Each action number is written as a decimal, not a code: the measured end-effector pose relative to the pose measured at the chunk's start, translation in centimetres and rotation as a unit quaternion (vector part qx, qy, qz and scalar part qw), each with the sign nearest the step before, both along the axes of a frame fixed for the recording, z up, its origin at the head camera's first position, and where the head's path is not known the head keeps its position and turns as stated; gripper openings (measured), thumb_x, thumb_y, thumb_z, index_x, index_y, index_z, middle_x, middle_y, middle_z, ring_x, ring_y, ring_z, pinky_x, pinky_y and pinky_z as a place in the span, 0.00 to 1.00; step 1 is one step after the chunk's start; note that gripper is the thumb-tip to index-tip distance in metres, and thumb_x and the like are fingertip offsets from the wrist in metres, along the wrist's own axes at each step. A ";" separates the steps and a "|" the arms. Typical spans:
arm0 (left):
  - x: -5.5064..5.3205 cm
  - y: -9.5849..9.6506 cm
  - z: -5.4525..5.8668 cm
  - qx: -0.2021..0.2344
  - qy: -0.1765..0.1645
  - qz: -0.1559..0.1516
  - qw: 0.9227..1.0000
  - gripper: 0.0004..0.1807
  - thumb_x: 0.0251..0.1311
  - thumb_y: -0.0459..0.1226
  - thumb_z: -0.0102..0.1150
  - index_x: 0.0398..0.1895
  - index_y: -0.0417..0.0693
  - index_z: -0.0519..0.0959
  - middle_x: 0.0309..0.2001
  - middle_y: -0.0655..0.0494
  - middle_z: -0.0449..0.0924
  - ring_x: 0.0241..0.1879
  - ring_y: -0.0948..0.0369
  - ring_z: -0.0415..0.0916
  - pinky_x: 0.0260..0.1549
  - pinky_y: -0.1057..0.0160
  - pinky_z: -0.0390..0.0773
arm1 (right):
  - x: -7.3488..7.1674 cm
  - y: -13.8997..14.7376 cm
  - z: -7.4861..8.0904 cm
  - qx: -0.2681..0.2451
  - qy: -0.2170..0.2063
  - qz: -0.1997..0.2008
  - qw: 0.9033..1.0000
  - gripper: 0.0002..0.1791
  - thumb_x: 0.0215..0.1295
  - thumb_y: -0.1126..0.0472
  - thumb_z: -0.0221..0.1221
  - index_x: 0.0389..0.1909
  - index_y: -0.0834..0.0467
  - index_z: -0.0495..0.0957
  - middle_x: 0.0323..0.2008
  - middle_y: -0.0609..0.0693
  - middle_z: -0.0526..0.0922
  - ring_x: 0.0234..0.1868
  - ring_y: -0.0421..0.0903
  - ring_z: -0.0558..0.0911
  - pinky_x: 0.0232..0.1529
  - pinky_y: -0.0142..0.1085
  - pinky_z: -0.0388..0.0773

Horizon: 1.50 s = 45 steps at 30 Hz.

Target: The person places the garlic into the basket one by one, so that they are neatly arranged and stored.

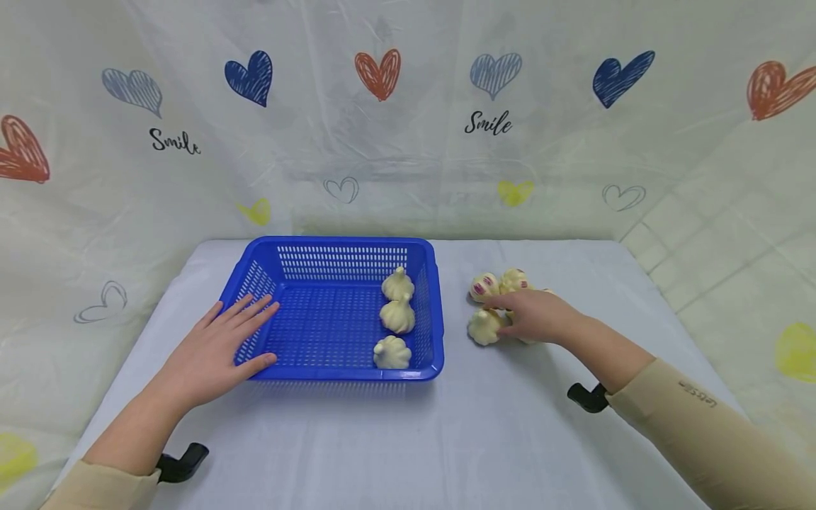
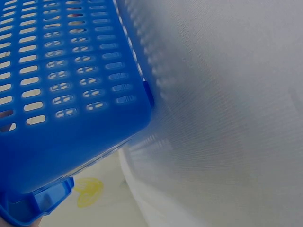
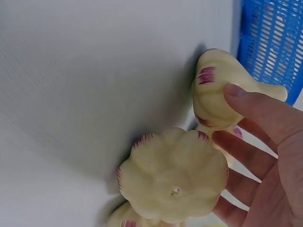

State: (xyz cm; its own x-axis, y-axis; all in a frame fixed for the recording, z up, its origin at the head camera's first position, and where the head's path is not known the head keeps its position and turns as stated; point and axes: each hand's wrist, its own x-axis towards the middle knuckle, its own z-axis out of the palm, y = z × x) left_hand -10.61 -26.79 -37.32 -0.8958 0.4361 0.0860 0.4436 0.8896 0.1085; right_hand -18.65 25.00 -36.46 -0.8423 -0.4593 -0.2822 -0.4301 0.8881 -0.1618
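A blue plastic basket (image 1: 344,374) stands on the cloth with three garlic bulbs inside along its right side, the nearest bulb (image 1: 392,353) apart from the other two. My left hand (image 1: 207,358) lies over its left rim, fingers spread and straight. To the right of the basket, my right hand (image 1: 542,315) reaches into a group of several garlic bulbs. Its thumb and fingers pinch a cream garlic bulb (image 3: 215,90) with purple streaks, seen in the right wrist view. Another bulb (image 3: 175,177) sits beside its fingers, root end showing. The right hand partly hides the group.
A white cloth (image 1: 357,446) covers the table. Behind it hangs a pale sheet printed with hearts (image 1: 377,74) and words. Two more bulbs, one streaked purple (image 1: 484,287), lie at the back of the group. Black wrist mounts (image 1: 181,462) stick out near both sleeves.
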 end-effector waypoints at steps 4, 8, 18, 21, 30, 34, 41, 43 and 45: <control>0.0 0.0 0.0 0.002 0.003 -0.002 1.000 0.45 0.64 0.61 0.54 0.80 0.58 0.52 0.78 0.51 0.53 0.75 0.44 0.49 0.74 0.49 0.27 | 0.0 0.1 0.0 -0.006 -0.007 -0.008 1.000 0.28 0.59 0.49 0.70 0.61 0.48 0.78 0.54 0.51 0.83 0.46 0.48 0.81 0.46 0.53 0.80; 0.0 -0.1 0.0 0.002 0.002 -0.002 1.000 0.45 0.64 0.61 0.54 0.80 0.58 0.52 0.78 0.52 0.53 0.75 0.44 0.49 0.74 0.49 0.28 | 0.2 0.3 0.3 -0.021 -0.011 -0.019 1.000 0.29 0.60 0.50 0.69 0.62 0.49 0.78 0.59 0.54 0.80 0.54 0.54 0.80 0.53 0.56 0.77; 0.0 0.0 0.0 -0.001 -0.001 0.001 1.000 0.45 0.64 0.62 0.54 0.80 0.59 0.52 0.78 0.52 0.53 0.76 0.44 0.48 0.74 0.47 0.29 | 0.5 0.7 1.2 -0.076 0.004 -0.009 0.997 0.26 0.61 0.51 0.68 0.60 0.52 0.80 0.58 0.54 0.81 0.59 0.56 0.78 0.58 0.56 0.75; 0.0 0.0 0.0 -0.003 -0.002 0.003 1.000 0.45 0.64 0.63 0.53 0.80 0.59 0.52 0.78 0.53 0.52 0.76 0.45 0.48 0.74 0.47 0.29 | 0.5 0.6 1.3 -0.087 0.016 0.004 0.996 0.25 0.61 0.50 0.69 0.58 0.52 0.81 0.56 0.51 0.83 0.58 0.54 0.79 0.57 0.55 0.76; 0.1 0.0 0.0 -0.002 0.000 0.002 1.000 0.44 0.65 0.62 0.53 0.79 0.59 0.53 0.78 0.53 0.53 0.76 0.44 0.49 0.74 0.47 0.30 | 0.6 -0.3 1.0 -0.096 0.033 0.026 0.994 0.19 0.62 0.49 0.68 0.53 0.49 0.84 0.48 0.44 0.86 0.51 0.49 0.83 0.53 0.51 0.79; 0.2 0.1 0.0 -0.001 -0.005 0.005 1.000 0.44 0.64 0.62 0.53 0.79 0.59 0.53 0.78 0.53 0.52 0.76 0.44 0.48 0.74 0.46 0.30 | 0.9 -0.6 0.8 -0.091 0.049 0.035 0.994 0.16 0.63 0.50 0.67 0.51 0.47 0.85 0.45 0.43 0.87 0.46 0.49 0.84 0.47 0.50 0.81; 0.3 0.1 0.0 -0.002 -0.004 0.007 1.000 0.44 0.64 0.62 0.53 0.79 0.58 0.54 0.78 0.52 0.53 0.76 0.44 0.48 0.74 0.47 0.29 | 1.1 -0.8 0.5 -0.076 0.077 0.046 0.993 0.13 0.63 0.52 0.67 0.48 0.48 0.86 0.40 0.43 0.88 0.37 0.44 0.85 0.36 0.46 0.82; 0.3 0.2 0.1 -0.001 -0.003 0.007 1.000 0.44 0.64 0.62 0.53 0.79 0.58 0.54 0.78 0.52 0.53 0.76 0.44 0.48 0.74 0.46 0.30 | 1.2 -0.8 0.5 -0.075 0.089 0.042 0.992 0.13 0.62 0.53 0.68 0.47 0.48 0.87 0.40 0.43 0.88 0.37 0.45 0.85 0.35 0.46 0.82; 0.3 0.2 0.1 0.000 -0.002 0.007 1.000 0.44 0.64 0.62 0.53 0.79 0.58 0.54 0.78 0.52 0.53 0.75 0.44 0.49 0.74 0.46 0.30 | 1.1 -0.9 0.5 -0.076 0.099 0.038 0.991 0.12 0.62 0.53 0.68 0.47 0.48 0.87 0.39 0.44 0.89 0.37 0.46 0.85 0.34 0.46 0.82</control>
